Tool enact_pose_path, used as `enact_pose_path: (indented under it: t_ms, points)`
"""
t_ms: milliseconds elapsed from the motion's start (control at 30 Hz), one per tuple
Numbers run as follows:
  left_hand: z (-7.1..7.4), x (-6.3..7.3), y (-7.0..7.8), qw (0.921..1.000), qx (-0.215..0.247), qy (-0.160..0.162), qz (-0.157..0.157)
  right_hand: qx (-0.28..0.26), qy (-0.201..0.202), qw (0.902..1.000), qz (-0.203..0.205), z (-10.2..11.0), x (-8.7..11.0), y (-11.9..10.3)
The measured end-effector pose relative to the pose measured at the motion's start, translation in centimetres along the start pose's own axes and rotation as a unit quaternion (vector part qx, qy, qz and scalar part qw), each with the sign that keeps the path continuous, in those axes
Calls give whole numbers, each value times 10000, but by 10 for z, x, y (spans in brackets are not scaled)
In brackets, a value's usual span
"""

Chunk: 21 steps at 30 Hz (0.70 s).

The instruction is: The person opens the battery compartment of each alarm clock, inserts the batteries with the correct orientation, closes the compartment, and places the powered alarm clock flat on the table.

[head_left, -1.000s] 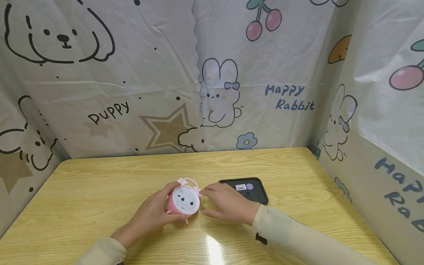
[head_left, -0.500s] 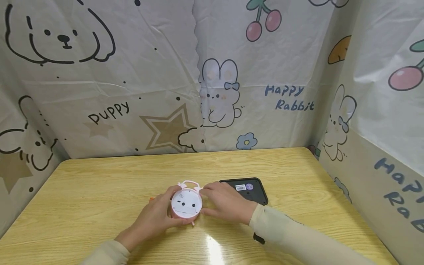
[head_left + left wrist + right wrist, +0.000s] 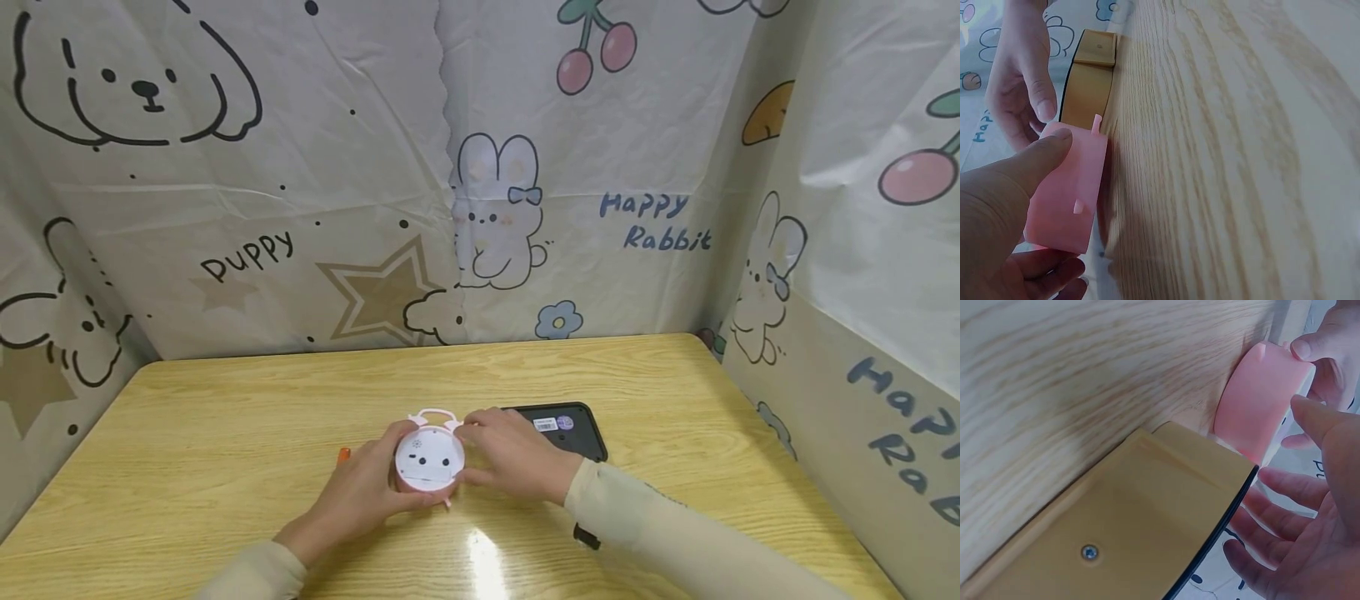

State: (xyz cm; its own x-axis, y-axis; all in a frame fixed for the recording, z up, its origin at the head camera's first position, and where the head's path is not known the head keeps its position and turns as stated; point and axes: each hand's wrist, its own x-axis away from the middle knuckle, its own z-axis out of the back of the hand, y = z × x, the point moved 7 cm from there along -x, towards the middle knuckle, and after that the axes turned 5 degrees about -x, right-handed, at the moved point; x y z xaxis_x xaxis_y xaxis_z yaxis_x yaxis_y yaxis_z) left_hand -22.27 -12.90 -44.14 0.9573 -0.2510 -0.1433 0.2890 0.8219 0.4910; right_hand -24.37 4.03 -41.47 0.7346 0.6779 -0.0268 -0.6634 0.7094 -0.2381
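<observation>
A pink twin-bell alarm clock [image 3: 430, 460] faces my head camera with its white back, which bears two dark knobs. My left hand [image 3: 367, 475] grips its left side; in the left wrist view the thumb lies across the pink casing [image 3: 1066, 187], between two small feet. At the clock's right edge, near the right bell, is my right hand [image 3: 517, 454], fingers loosely bent and fingertips at or touching the rim. The right wrist view shows its thumb [image 3: 1313, 419] beside the back's edge. Fingertips on the clock's far side are partly hidden.
Partly behind my right hand lies a flat black-bottomed object [image 3: 581, 429] with labels; the wrist views show its gold side [image 3: 1141, 500]. An orange item [image 3: 343, 455] pokes out beside my left hand. The wooden table [image 3: 225, 417] meets cartoon-printed cloth walls [image 3: 360, 167].
The clock has turned from tilted to more upright and shifted slightly right with my left hand. The orange item has come into view. My right hand stays almost in place.
</observation>
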Motion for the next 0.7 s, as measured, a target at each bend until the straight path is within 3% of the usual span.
enact_pose_path:
  t_ms: [433,700]
  points:
    - [-6,0,1,9996,-113,-10,257,-58,-55,10000,-41,-1,1,3]
    - [-8,0,1,9995,-179,17,242,-108,-109,9999,-79,1,-1,1]
